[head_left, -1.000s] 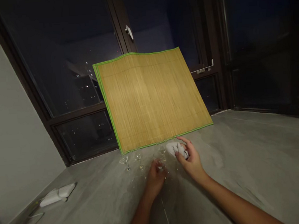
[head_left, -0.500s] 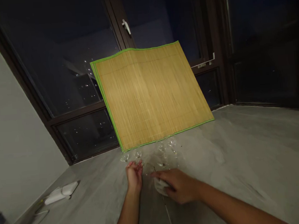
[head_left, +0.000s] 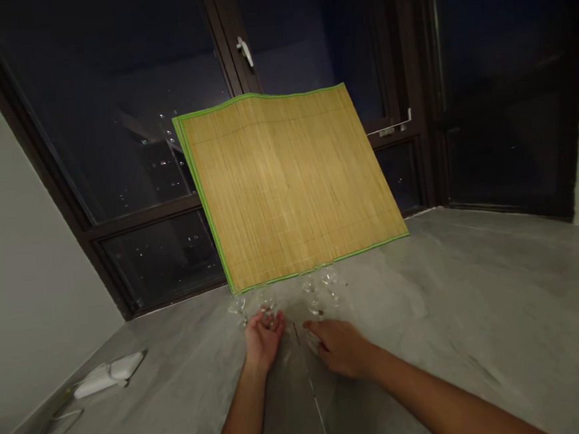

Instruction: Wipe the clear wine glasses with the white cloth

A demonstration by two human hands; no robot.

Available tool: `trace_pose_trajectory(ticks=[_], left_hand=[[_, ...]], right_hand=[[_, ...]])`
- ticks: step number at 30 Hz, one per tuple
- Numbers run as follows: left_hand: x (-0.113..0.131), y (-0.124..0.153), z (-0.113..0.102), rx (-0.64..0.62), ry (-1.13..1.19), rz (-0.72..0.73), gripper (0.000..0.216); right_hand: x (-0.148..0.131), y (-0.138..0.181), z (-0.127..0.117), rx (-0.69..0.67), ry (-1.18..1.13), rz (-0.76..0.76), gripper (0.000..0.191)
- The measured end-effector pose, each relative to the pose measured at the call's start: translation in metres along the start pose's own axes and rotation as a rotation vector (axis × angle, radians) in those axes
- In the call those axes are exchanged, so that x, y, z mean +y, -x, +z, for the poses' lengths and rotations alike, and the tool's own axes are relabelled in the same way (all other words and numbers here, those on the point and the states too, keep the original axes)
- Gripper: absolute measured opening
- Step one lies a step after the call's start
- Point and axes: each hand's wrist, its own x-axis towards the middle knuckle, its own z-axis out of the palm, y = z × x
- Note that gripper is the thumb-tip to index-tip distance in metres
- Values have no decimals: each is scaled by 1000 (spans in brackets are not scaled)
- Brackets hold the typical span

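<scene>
Woven bamboo, honey-yellow with a bright green bound edge, forms the flat rectangular mat [head_left: 287, 190] in the head view. It leans tilted against the dark window frame [head_left: 144, 222], with its lower edge on the grey surface [head_left: 451, 298]. That surface is matt, mottled and stone-like, and a thin straight seam runs toward the camera between the two forearms.

Four small stemmed glasses of clear, thin-walled glass stand upright in a row just in front of the mat's lower edge. From the left they are the far-left glass [head_left: 239, 306], the second glass [head_left: 266, 304], the third glass [head_left: 311, 293] and the far-right glass [head_left: 330, 281]. The first two stand near each other, a gap follows, and the last two stand near each other.

The left hand [head_left: 263, 333] is extended forward with the wrist straight, the palm turned partly up and the fingers loosely curved. The fingertips reach the foot of the second glass. In the dim light it cannot be told whether they clamp it.

The right hand [head_left: 342, 348] lies palm down on the grey surface just right of the seam, with the forearm entering from the lower right. Its fingers are bent over a crumpled white cloth [head_left: 313, 341] and hold it closed beneath the palm; only a small pale fold shows at the fingertips. The cloth sits just short of the third glass, apart from it.

A rounded white plastic block [head_left: 110, 373] lies at the left, near the pale wall. A pale window handle [head_left: 243, 49] is fixed high on the frame.
</scene>
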Motion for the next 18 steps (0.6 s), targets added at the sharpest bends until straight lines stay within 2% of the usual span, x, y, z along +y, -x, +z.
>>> trace_pose_trajectory(ticks=[5, 10, 18], left_hand=[[-4, -1, 2, 6, -53, 0, 25], [-8, 0, 3, 37, -155, 41, 15], [-23, -2, 3, 74, -394, 229, 27]], right_hand=[[7, -5, -3, 24, 51, 160, 51], [19, -8, -6, 42, 94, 271, 52], [34, -9, -9, 59, 148, 297, 49]])
